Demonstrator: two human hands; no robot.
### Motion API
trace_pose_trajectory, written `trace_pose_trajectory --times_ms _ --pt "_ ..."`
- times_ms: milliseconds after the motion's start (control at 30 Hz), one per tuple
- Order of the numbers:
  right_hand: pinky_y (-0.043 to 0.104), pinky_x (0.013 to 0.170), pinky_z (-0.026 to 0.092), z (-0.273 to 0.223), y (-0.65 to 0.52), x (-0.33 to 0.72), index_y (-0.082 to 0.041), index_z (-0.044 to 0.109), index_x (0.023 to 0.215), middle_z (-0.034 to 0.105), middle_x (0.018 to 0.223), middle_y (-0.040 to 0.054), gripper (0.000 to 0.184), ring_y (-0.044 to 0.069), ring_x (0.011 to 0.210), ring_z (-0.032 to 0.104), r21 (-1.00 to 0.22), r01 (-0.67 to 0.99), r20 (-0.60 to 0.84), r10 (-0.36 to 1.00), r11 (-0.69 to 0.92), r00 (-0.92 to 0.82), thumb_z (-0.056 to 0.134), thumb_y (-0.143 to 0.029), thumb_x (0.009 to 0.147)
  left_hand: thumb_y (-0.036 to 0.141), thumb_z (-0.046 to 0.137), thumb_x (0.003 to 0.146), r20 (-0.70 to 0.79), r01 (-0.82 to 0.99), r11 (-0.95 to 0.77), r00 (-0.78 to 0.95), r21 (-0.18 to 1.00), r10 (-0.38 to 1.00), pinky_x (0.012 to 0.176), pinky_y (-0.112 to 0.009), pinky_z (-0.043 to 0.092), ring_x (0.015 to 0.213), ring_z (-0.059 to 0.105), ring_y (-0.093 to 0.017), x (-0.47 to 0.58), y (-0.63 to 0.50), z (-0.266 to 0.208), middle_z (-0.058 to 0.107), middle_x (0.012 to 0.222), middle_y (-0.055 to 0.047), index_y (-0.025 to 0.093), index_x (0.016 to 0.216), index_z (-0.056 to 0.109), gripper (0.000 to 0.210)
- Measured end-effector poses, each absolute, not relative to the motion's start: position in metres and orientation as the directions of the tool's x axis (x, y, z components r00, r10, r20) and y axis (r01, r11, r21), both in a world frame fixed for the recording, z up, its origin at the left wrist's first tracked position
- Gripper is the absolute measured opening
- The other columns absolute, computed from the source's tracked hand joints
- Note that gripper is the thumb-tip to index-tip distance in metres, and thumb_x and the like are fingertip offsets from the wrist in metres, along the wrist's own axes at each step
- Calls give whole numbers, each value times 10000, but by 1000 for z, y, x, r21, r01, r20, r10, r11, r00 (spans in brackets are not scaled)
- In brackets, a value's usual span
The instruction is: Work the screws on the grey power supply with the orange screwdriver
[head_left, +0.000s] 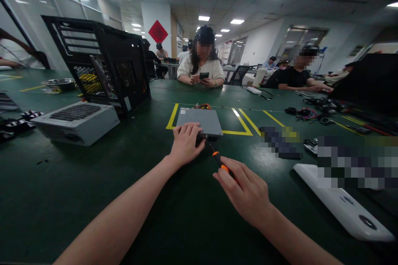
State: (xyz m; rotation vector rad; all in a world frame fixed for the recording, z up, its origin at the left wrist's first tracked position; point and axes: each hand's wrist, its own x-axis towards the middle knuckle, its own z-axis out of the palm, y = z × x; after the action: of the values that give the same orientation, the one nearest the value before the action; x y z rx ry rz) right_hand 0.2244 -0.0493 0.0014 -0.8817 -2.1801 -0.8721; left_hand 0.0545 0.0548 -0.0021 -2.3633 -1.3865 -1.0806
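Observation:
A grey metal computer power supply (203,119) lies on the green table inside a yellow tape outline, with coloured cables at its far side. My left hand (185,143) grips its near left corner, fingers over the top and thumb at the front face. In my right hand (244,186) is a screwdriver (217,156) with a black and orange handle. Its thin shaft points up and left toward the near face of the power supply. Whether the tip touches a screw is too small to tell.
An open black computer case (124,66) stands at the left, beside a second grey power supply (77,122) and a metal bowl (60,84). Right are cables (306,112) and a white device (338,201). A person (202,64) with a phone sits opposite.

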Motion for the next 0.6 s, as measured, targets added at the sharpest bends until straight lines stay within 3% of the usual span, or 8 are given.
trace_pose_trajectory --times_ms 133,300,500,600 --pt "332 680 495 3 -50 224 -163 500 940 588 994 133 200 214 874 563 340 767 741 347 545 -575 565 -148 751 299 532 755 679 816 -548 296 187 672 894 -401 266 1090 425 -228 54 55 -2 521 1170 -57 211 1013 494 275" --pt "293 647 479 0 -49 226 -166 510 984 564 1088 142 215 148 754 556 339 676 666 341 654 -664 517 -103 778 301 530 756 676 815 -547 295 191 675 891 -405 267 1092 425 -233 55 54 -2 524 1173 -64 209 1012 494 274" --pt "298 705 496 1 -51 224 -125 505 1019 542 1087 200 227 194 890 572 263 648 655 360 715 -664 484 -124 794 301 533 752 683 818 -543 288 189 671 892 -405 264 1089 426 -231 55 55 -3 524 1174 -58 210 1007 494 273" --pt "281 669 498 1 -51 224 -128 475 1104 539 1118 195 303 168 822 591 273 665 653 374 695 -659 476 -123 801 313 529 754 688 816 -548 290 185 665 893 -406 261 1088 426 -229 55 55 -3 527 1170 -56 209 1004 491 273"
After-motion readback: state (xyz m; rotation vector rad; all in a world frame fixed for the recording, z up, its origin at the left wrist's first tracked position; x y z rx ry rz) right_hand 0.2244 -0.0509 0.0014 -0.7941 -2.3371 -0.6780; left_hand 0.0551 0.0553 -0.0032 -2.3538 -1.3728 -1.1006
